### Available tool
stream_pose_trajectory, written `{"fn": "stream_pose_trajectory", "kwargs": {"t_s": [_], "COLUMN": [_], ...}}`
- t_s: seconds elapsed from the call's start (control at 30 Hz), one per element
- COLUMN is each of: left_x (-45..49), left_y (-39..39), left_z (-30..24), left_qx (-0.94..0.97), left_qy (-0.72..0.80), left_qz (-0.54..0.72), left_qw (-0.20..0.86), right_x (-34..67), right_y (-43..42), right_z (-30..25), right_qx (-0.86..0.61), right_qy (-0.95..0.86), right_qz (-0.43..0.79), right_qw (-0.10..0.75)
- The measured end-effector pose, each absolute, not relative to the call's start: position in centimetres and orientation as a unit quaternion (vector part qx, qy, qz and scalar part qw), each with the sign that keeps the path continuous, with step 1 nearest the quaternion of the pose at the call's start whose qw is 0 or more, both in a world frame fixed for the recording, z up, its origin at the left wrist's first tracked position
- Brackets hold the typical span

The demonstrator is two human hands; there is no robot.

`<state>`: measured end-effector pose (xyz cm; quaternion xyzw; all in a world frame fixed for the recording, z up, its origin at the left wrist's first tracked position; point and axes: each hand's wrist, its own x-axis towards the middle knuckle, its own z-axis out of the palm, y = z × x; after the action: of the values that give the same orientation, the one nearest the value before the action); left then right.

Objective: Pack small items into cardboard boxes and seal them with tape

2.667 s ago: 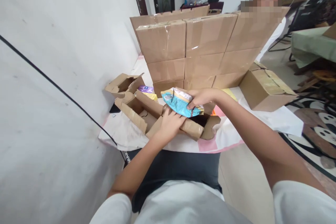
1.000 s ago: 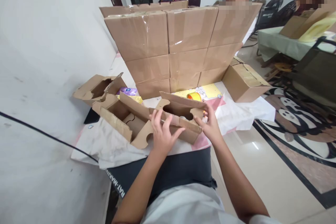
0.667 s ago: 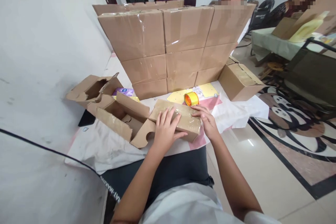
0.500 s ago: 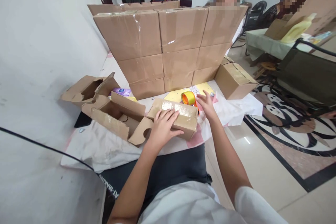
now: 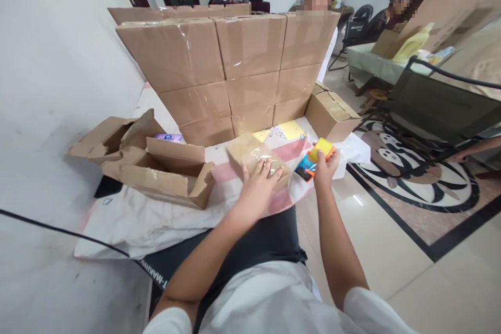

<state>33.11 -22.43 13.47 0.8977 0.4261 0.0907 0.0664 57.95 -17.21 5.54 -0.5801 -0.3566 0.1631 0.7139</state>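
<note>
My left hand (image 5: 259,190) lies with spread fingers on top of a small closed cardboard box (image 5: 248,154), which is slightly smeared by motion. To the right of that box, my right hand (image 5: 327,168) grips a tape dispenser (image 5: 307,166) with a yellow roll and blue and orange parts. The dispenser is lifted and apart from the box. Left of the box, an opened cardboard box (image 5: 160,180) stands with its flaps up. Another torn-open box (image 5: 105,138) lies behind it, against its back left side.
A wall of taped cardboard boxes (image 5: 250,57) stands across the back of the cloth-covered table (image 5: 129,224). Another box (image 5: 332,114) sits at its right end. Two people are beyond. A folding chair (image 5: 438,99) stands on the right, and a black cable (image 5: 66,236) crosses the left.
My right hand has taken hold of the tape dispenser and lifted it to the right. The small box has turned under my left hand, away from the opened box. The view has shifted.
</note>
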Motion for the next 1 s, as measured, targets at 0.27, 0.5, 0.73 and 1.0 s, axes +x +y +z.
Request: {"fn": "stream_pose_trajectory", "kwargs": {"t_s": [0.27,0.5,0.73,1.0], "left_x": [27.4,30.3,32.2,35.9], "left_y": [-19.7,-20.6,-24.7,-28.6], "left_z": [15.1,13.3,13.4,10.9], "left_qx": [0.878,0.853,0.843,0.681], "left_qy": [0.457,0.498,0.312,0.31], "left_qz": [0.138,0.155,0.364,0.498], "left_qw": [0.008,-0.004,0.242,0.438], "right_x": [56.5,52.0,47.8,49.9], "right_y": [-22.8,-24.3,-26.7,-27.7], "right_z": [8.4,11.2,12.7,8.5], "right_qx": [-0.431,-0.379,-0.378,-0.409], "right_qy": [-0.388,-0.414,-0.364,-0.515], "right_qz": [0.164,0.224,0.292,0.311], "right_qw": [0.798,0.797,0.799,0.686]}}
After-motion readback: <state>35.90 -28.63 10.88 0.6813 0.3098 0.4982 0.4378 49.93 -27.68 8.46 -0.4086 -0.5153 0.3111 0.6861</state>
